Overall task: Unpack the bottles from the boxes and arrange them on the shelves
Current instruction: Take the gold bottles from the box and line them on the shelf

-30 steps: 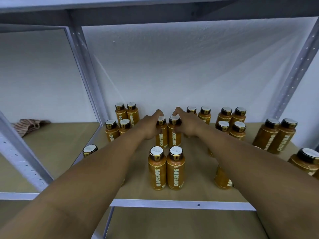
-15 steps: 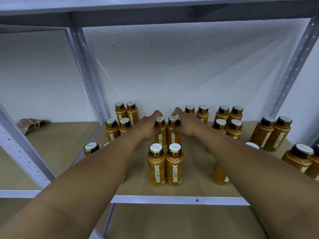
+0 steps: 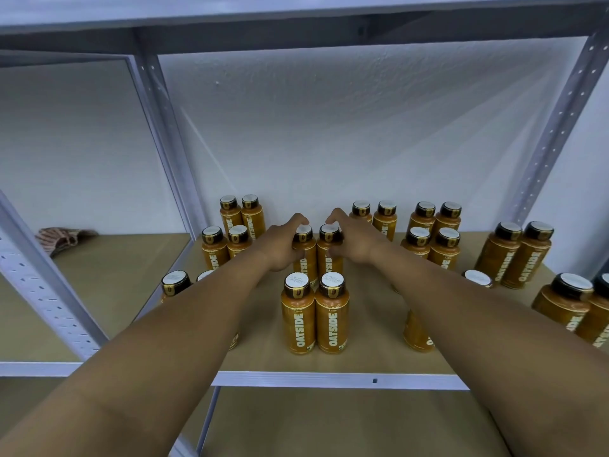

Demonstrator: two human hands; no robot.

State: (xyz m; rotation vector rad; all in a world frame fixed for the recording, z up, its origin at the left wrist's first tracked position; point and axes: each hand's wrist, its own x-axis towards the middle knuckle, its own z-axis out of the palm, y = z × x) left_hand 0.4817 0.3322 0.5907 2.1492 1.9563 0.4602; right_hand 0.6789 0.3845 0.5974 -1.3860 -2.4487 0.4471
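- Your left hand point(image 3: 283, 249) wraps the left amber plastic bottle point(image 3: 304, 258) by its dark-capped neck; your right hand point(image 3: 354, 240) wraps the right amber plastic bottle point(image 3: 329, 255) beside it.
- Both stand upright and touching, mid-depth on the brown board shelf point(image 3: 372, 341), straight ahead of you.
- Beyond them is the white wall point(image 3: 329, 143); the front pair of bottles point(image 3: 298, 321) stands between them and you, so pushing back looks freer.

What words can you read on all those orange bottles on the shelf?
"OATSIDE": up the label of each front bottle and of the far-right bottles.
"OATSIDE", partly hidden: on the left middle bottle, gripped by the left hand, and the right middle bottle, gripped by the right hand.
Small print above the brand and marks on the white caps: too blurred to read.
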